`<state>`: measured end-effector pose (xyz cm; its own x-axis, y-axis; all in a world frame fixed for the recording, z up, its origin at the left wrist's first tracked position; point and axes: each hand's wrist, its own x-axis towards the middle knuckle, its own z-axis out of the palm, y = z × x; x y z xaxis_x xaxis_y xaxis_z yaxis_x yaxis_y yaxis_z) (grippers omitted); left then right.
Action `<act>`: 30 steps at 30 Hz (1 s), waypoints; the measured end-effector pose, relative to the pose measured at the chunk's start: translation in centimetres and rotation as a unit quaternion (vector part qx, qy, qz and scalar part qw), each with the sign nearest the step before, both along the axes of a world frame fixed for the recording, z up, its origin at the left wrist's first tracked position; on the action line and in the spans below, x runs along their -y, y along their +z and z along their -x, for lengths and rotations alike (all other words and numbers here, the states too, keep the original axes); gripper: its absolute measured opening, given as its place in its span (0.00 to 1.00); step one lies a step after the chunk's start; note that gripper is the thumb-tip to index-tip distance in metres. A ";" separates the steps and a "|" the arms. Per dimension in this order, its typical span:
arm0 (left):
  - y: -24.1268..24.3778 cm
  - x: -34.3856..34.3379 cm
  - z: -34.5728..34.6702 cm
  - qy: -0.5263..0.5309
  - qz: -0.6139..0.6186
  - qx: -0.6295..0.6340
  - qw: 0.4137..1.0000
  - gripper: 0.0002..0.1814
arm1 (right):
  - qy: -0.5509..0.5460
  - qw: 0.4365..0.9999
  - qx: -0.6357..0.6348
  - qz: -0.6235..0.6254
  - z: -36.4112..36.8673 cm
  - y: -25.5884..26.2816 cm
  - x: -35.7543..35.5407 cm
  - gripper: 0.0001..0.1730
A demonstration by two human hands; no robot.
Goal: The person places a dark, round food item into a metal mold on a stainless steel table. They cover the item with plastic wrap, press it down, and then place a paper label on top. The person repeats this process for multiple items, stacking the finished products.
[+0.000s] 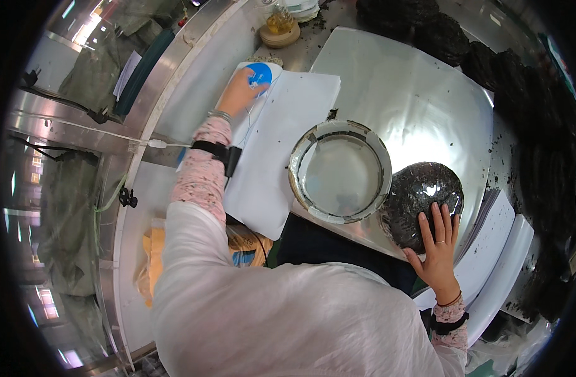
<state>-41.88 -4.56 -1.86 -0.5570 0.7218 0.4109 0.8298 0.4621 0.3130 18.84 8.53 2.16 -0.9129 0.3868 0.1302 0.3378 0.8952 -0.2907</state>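
Note:
My left hand [242,93] is at the upper left, with its fingers on a blue round label or disc [261,75] at the top of a white packet beside white paper sheets [274,136]. Whether it grips anything is unclear. My right hand [438,254] lies with spread fingers on a dark, shiny, rounded mass [422,198], which rests on a metallic sheet [439,127]. Touching or close beside that mass stands a round ring-shaped frame wrapped in tape [297,188], with a pale translucent surface inside.
A glass vessel with amber liquid [279,23] stands on a round wooden base [281,36] at the top. Black fibrous clumps [528,108] line the right side. A stack of papers [495,235] lies near my right forearm. A white cable [157,143] runs in from the left.

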 end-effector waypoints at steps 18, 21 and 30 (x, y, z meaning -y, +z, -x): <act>-4.3 0.1 5.8 0.177 -0.140 0.002 0.974 0.13 | -0.016 1.000 0.020 0.005 0.2 0.8 0.6 0.45; 8.6 0.5 3.8 0.196 -0.228 -0.155 0.941 0.14 | -0.022 0.999 0.016 0.044 0.3 1.4 0.1 0.44; 11.5 -2.4 -32.5 -0.403 -0.133 0.056 0.904 0.25 | -0.081 0.663 -0.341 0.661 0.7 5.0 -5.6 0.46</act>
